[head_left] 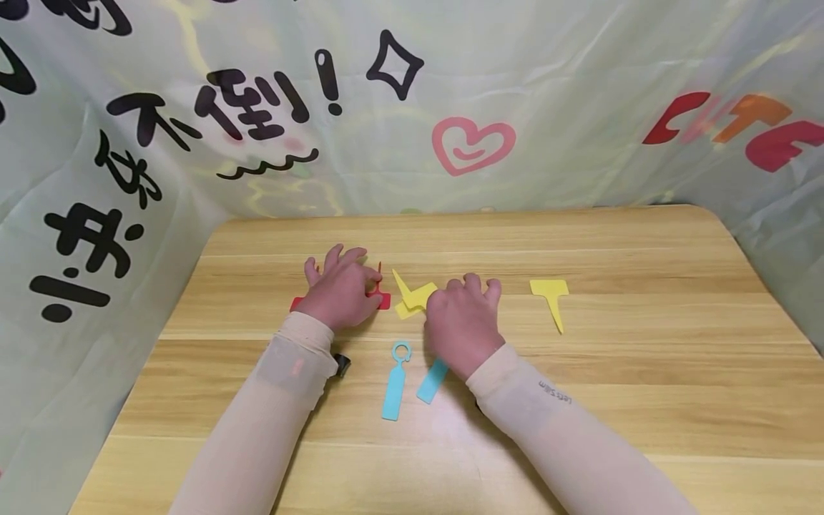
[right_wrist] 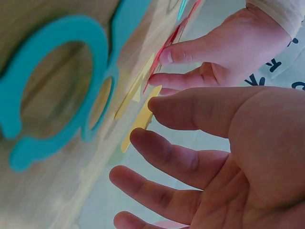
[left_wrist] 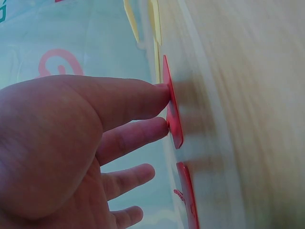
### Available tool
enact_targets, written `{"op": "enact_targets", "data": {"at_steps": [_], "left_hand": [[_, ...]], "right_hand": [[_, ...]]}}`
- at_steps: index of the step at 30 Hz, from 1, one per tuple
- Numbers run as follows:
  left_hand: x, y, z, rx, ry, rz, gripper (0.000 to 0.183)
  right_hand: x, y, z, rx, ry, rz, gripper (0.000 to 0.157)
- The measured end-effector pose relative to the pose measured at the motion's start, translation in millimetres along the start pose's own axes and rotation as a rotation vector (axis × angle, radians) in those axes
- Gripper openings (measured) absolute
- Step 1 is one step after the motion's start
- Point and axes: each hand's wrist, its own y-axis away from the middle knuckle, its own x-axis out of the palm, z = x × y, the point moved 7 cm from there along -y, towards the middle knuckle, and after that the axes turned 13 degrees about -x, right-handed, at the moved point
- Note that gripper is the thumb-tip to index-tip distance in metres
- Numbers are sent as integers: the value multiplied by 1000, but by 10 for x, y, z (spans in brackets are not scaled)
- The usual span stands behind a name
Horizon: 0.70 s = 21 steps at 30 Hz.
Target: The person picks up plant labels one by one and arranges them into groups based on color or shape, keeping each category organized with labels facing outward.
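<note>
Left grip (head_left: 341, 290): over the tabletop (head_left: 644, 400), thumb and index pinching a red tag (head_left: 385, 301), the other fingers fanned clear!
Right grip (head_left: 463, 322): just beside it, thumb and index pinching a yellow tag (right_wrist: 142, 117), remaining fingers spread!
Right sleeve (head_left: 566, 429): "Let's Slim", upside down.
Cloth (head_left: 399, 157): bold black "不倒!" behind the tabletop.

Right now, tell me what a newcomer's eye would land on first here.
Probably the bold black writing and pink heart on the pale backdrop behind the table. Next, mid-table, the two reaching hands: the left hand touching a red tag, the right hand at the yellow tags. Then the lone yellow T-shaped tag, off to the right.
</note>
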Motion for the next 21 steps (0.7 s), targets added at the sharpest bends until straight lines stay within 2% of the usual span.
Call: {"op": "enact_targets", "data": {"at_steps": [11,16,21], "left_hand": [[-11,4,-11,0,2,6,6],[-7,-6,-6,2,3,4,15],[-5,-6,0,-5,2,6,5]], "right_hand": [[-69,52,-123,36,-22,-8,34],[-78,80,-203,56,-33,-4,35],[-96,123,-293,78,-44,5,34]]}}
